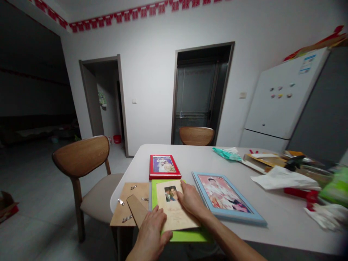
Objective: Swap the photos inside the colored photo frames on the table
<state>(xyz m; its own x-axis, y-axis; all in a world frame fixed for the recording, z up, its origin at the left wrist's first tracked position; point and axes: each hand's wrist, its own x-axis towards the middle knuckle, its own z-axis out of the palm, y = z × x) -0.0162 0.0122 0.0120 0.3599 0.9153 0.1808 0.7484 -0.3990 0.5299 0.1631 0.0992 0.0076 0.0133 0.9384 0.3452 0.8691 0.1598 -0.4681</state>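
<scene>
A cream sheet (176,218) with a small photo of two people (170,193) and faint writing lies over a lime-green picture frame (190,236). My right hand (191,201) is on the sheet's right edge, thumb on top beside the photo and fingers along the border. At the sheet's lower left edge rests my left hand (152,232), its thumb apart from the fingers. Left of the green frame lies a brown backing board (122,199) with metal clips and a stand leg (137,210), partly behind my left hand.
A red framed photo (165,166) lies beyond the green frame; a light-blue framed picture (228,195) lies to its right. White paper (284,177), white gloves (326,215) and a teal-and-white wrapper (227,153) crowd the table's right side. Wooden chairs (84,156) stand around the white table (187,159).
</scene>
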